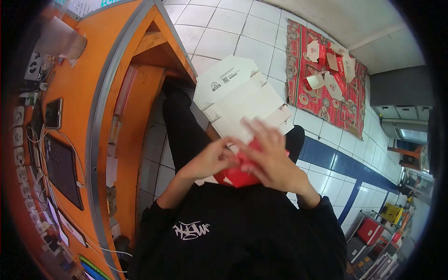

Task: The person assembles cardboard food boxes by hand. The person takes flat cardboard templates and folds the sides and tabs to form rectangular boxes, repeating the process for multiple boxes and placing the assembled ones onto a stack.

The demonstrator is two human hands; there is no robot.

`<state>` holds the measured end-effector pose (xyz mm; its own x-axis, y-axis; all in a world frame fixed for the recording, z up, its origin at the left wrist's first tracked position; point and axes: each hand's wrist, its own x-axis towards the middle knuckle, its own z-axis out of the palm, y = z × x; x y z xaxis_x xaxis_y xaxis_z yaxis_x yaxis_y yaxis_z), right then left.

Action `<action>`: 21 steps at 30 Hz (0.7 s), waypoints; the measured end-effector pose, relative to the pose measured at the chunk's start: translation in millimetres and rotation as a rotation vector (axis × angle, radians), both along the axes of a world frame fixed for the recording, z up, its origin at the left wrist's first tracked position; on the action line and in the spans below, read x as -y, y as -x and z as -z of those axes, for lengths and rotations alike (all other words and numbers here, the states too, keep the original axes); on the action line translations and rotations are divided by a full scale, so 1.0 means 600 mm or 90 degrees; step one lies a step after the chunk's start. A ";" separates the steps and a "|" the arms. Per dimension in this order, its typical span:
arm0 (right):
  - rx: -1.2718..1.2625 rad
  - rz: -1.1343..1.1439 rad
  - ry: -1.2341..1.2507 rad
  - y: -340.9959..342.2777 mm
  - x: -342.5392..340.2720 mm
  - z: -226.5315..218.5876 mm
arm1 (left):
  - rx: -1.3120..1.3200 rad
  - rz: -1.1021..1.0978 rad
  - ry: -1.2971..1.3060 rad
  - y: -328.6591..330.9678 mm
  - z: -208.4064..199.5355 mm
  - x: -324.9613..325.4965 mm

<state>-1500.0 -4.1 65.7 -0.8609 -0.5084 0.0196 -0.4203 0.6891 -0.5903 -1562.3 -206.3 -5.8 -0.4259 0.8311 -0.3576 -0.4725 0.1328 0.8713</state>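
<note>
A flat cardboard box blank [238,100], white inside and red outside, rests over my lap and sticks out away from me. My left hand [210,161] pinches its near edge from the left. Over the red folded part [238,175] lies my right hand [270,158], fingers spread, pressing it down. Both hands meet at the box's near end, close to my black shirt.
An orange counter [102,70] curves along my left, carrying a phone [53,113], a tablet [60,169] and cables. On the tiled floor ahead lies a red patterned mat [303,93] with several folded red and white boxes [331,65]. Shelving stands at the right.
</note>
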 end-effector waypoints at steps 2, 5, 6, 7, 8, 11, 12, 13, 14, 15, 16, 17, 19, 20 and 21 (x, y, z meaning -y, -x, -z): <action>-0.149 0.255 0.022 0.015 0.009 -0.015 | -0.072 -0.089 0.034 0.014 -0.011 0.007; -0.233 0.248 0.146 -0.006 0.028 0.034 | 0.018 -0.432 -0.082 0.022 -0.048 -0.009; -0.255 0.219 0.225 -0.009 0.039 0.044 | 0.019 -0.425 -0.088 0.021 -0.064 -0.023; -0.313 0.188 0.198 -0.001 0.053 0.053 | -0.025 -0.469 -0.092 0.017 -0.073 -0.033; -0.313 0.189 0.198 0.005 0.063 0.066 | -0.068 -0.512 -0.097 0.013 -0.077 -0.037; -0.485 0.233 0.313 0.025 0.073 0.094 | -0.141 -0.513 -0.073 0.014 -0.072 -0.032; -0.485 0.230 0.316 0.026 0.072 0.092 | -0.129 -0.561 -0.100 0.017 -0.071 -0.033; -0.478 0.220 0.358 0.025 0.069 0.085 | -0.132 -0.564 -0.100 0.019 -0.073 -0.031; -0.471 0.210 0.399 0.025 0.066 0.077 | -0.113 -0.564 -0.136 0.022 -0.075 -0.028; -0.486 0.204 0.344 0.028 0.061 0.062 | -0.092 -0.563 -0.173 0.023 -0.077 -0.027; -0.488 0.202 0.344 0.033 0.060 0.050 | -0.093 -0.564 -0.175 0.021 -0.077 -0.030; -0.491 0.209 0.260 0.040 0.059 0.038 | -0.194 -0.537 -0.183 0.016 -0.076 -0.034; -0.475 0.206 0.165 0.052 0.055 0.019 | -0.296 -0.483 -0.187 0.007 -0.076 -0.028; -0.476 0.205 0.166 0.052 0.050 0.015 | -0.297 -0.484 -0.187 0.008 -0.075 -0.024; -0.426 0.159 0.150 0.051 0.043 0.014 | -0.332 -0.476 -0.184 0.010 -0.071 -0.022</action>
<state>-1530.5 -30.2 57.0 -0.7157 -0.2175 0.6637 -0.5893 0.6980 -0.4068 -1568.0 -193.2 37.1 -0.9301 0.3055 0.2038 0.1097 -0.2986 0.9481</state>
